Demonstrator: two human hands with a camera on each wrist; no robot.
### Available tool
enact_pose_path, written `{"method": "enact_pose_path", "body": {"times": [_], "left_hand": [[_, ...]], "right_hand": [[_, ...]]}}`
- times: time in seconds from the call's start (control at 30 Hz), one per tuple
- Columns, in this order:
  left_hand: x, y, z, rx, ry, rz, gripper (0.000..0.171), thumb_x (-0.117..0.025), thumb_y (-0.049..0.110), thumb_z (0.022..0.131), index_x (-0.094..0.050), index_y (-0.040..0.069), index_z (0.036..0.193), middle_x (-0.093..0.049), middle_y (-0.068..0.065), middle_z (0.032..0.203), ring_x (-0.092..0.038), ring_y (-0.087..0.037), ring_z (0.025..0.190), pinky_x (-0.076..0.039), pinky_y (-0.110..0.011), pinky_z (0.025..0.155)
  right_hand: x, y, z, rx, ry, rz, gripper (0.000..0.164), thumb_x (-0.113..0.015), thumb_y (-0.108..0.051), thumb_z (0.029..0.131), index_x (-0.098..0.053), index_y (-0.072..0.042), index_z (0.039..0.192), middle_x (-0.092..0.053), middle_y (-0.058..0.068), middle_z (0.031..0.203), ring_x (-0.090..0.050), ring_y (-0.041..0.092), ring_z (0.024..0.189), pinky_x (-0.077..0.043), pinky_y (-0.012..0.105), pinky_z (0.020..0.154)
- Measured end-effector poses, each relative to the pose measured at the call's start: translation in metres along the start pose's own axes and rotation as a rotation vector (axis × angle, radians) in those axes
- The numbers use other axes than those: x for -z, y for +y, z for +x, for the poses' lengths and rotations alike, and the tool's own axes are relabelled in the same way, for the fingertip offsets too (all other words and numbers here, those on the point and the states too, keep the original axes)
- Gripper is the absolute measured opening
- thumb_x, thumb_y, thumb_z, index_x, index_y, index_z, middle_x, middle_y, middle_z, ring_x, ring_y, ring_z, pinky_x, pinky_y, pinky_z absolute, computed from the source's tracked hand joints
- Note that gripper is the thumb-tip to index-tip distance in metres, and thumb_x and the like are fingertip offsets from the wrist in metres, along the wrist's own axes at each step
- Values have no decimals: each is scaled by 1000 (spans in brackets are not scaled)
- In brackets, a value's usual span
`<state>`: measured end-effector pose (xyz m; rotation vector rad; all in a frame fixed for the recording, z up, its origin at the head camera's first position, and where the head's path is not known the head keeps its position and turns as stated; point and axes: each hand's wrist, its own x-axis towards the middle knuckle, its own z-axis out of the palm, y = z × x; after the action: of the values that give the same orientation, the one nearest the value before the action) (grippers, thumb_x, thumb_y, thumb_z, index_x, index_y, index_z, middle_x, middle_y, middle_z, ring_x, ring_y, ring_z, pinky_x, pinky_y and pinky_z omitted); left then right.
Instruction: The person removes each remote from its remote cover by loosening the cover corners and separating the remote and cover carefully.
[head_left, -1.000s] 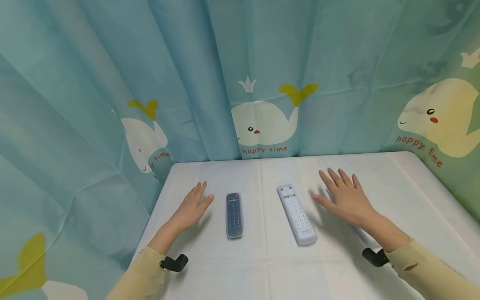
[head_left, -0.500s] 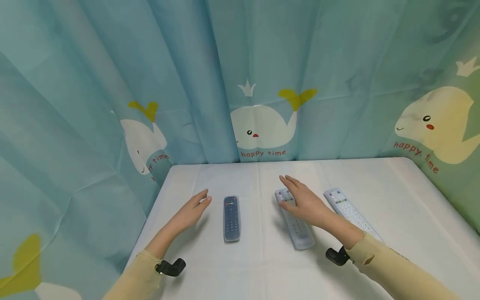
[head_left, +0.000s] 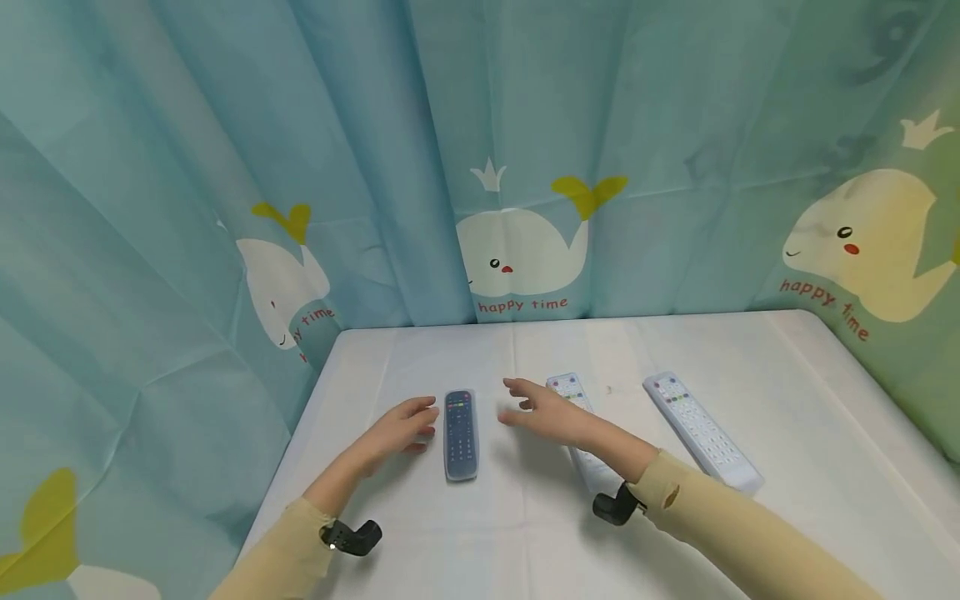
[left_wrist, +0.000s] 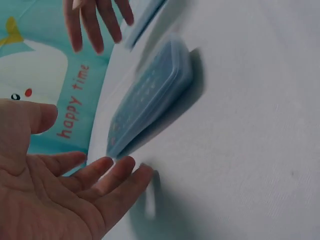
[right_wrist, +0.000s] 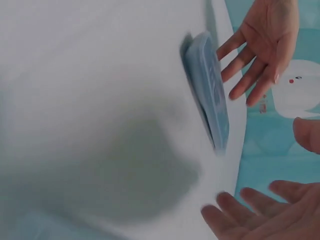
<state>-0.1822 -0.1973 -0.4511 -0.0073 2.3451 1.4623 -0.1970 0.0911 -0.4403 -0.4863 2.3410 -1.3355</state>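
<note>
A dark remote control [head_left: 461,435] in a clear sleeve lies on the white table between my two hands. Just left of it, my left hand [head_left: 399,433] hovers palm inward, fingers loosely bent and holding nothing. From the right, my right hand [head_left: 546,412] hangs over the table with relaxed fingers spread toward the dark remote, a gap between them. Beneath my right forearm lies a white remote control [head_left: 568,386], its middle partly hidden. In the left wrist view, the fingertips of the left hand [left_wrist: 75,195] show close to one end of the dark remote [left_wrist: 150,95].
A second white remote control [head_left: 701,433] lies slanted farther right on the table [head_left: 795,383]. Behind and to the left hangs a blue-green curtain [head_left: 375,167] printed with whales, meeting the table's back edge. Black wrist cameras sit on both sleeves.
My right hand has swept left from beside the white remotes, past the middle one, to near the dark remote. My left hand has shifted slightly right and its fingers have bent more.
</note>
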Motion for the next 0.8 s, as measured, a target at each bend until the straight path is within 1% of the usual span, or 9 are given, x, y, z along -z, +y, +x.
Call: {"method": "enact_pose_path", "body": {"times": [0.13, 0.23, 0.33, 0.47, 0.63, 0.8], "left_hand": [[-5, 0, 0, 33, -2, -14, 58, -53, 28, 107, -38, -4, 153, -46, -28, 149, -61, -37, 121, -59, -43, 88], [-8, 2, 1, 73, -2, -15, 59, -55, 27, 106, -37, -4, 153, -50, -27, 145, -64, -34, 115, -60, -40, 82], [-10, 3, 3, 120, -11, -13, 61, -55, 28, 106, -36, -5, 154, -54, -25, 140, -66, -30, 108, -61, -38, 78], [-11, 4, 7, 163, -31, -27, 64, -56, 29, 106, -34, -7, 154, -57, -22, 135, -66, -27, 103, -61, -37, 76], [-13, 5, 8, 189, -56, -52, 66, -57, 28, 106, -31, -10, 153, -60, -20, 125, -66, -26, 98, -61, -37, 75], [-16, 6, 10, 185, -60, -44, 62, -54, 22, 107, -30, -11, 153, -60, -19, 119, -65, -26, 95, -61, -36, 74]], "right_hand": [[-12, -3, 9, -91, -38, 134, 68, -66, -32, 100, -38, -3, 156, -50, 20, 149, -55, 36, 130, -50, 51, 101], [-19, -4, 14, -130, -52, 224, 68, -67, -29, 100, -39, 1, 154, -55, 20, 143, -63, 32, 117, -55, 47, 94], [-23, -6, 19, -154, -53, 294, 67, -66, -25, 100, -38, 4, 153, -59, 21, 137, -66, 31, 110, -57, 45, 91], [-26, -7, 26, -195, -35, 375, 64, -66, -21, 100, -39, 6, 152, -62, 22, 129, -68, 32, 107, -58, 44, 88], [-31, -6, 33, -224, -15, 401, 62, -66, -18, 99, -41, 7, 150, -65, 22, 122, -68, 31, 103, -59, 43, 87], [-39, -7, 35, -226, -21, 395, 62, -66, -14, 98, -40, 9, 150, -65, 20, 117, -67, 31, 104, -58, 42, 87]]}}
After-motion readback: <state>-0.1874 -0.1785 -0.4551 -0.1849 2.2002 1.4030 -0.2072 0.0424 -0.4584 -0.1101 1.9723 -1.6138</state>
